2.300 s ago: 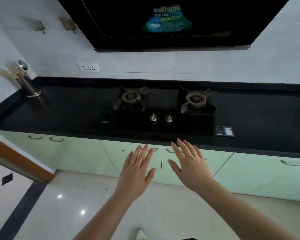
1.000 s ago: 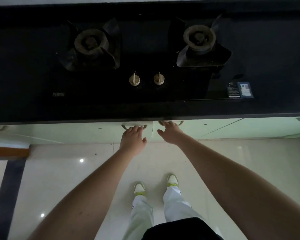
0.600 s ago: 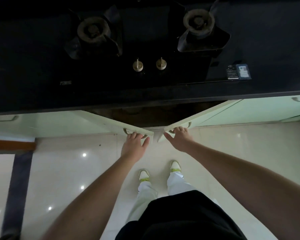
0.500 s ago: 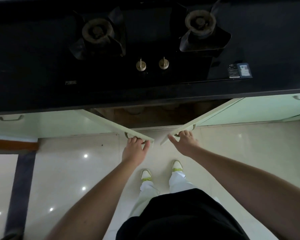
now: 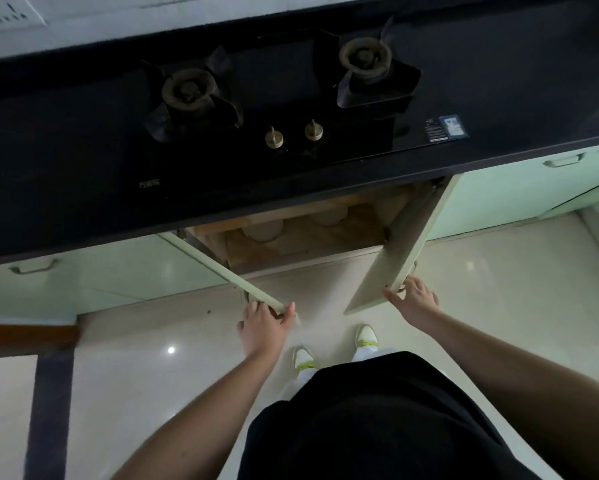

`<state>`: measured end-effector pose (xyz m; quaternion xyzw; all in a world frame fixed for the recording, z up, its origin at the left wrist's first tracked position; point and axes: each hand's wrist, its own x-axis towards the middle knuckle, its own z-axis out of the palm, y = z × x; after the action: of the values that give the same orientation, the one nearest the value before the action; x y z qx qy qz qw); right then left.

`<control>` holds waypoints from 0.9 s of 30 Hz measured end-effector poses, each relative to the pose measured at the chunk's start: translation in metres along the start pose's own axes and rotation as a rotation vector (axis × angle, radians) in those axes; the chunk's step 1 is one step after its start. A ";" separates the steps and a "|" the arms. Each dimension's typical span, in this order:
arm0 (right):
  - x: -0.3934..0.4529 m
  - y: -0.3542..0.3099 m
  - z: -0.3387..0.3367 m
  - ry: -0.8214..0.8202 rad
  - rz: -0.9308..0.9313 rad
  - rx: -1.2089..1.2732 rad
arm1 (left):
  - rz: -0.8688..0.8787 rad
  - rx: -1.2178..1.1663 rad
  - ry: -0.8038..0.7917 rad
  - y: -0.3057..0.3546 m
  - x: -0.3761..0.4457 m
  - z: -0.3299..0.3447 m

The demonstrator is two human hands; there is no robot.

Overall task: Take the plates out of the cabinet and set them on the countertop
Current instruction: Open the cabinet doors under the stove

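The cabinet under the stove stands open, its wooden floor (image 5: 329, 237) showing. Pale round plates (image 5: 261, 232) sit inside near the back, another pale plate (image 5: 327, 218) to their right, both partly hidden under the black countertop (image 5: 66, 174). My left hand (image 5: 261, 329) grips the edge of the left cabinet door (image 5: 229, 275). My right hand (image 5: 412, 301) holds the lower edge of the right cabinet door (image 5: 391, 258), which is swung wide open.
A two-burner gas stove (image 5: 277, 95) with two brass knobs (image 5: 293, 135) is set into the countertop. Shut pale green cabinet doors (image 5: 83, 271) flank the open one. My feet (image 5: 336, 348) stand on glossy tiled floor. A wall socket (image 5: 4, 12) sits top left.
From reaching toward the handles, both hands took hold of them and pulled the two doors apart. The doors now stand wide open and plates inside have come into view.
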<state>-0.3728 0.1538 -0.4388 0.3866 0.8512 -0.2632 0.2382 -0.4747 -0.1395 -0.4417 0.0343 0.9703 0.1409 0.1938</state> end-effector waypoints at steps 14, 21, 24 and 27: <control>-0.033 0.063 -0.007 0.187 -0.398 -0.534 | 0.558 0.316 0.039 0.001 -0.007 -0.006; -0.039 0.089 -0.029 0.090 -0.226 -0.630 | 0.434 0.454 -0.014 0.012 -0.023 -0.002; -0.039 0.091 -0.038 0.043 -0.093 -0.679 | 0.430 0.483 -0.042 0.009 -0.019 0.002; -0.038 0.085 -0.048 0.002 -0.015 -0.770 | 0.402 0.500 -0.095 0.007 -0.017 0.002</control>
<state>-0.2932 0.2116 -0.4025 0.2629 0.8907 0.0746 0.3633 -0.4580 -0.1341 -0.4356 0.2782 0.9385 -0.0681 0.1929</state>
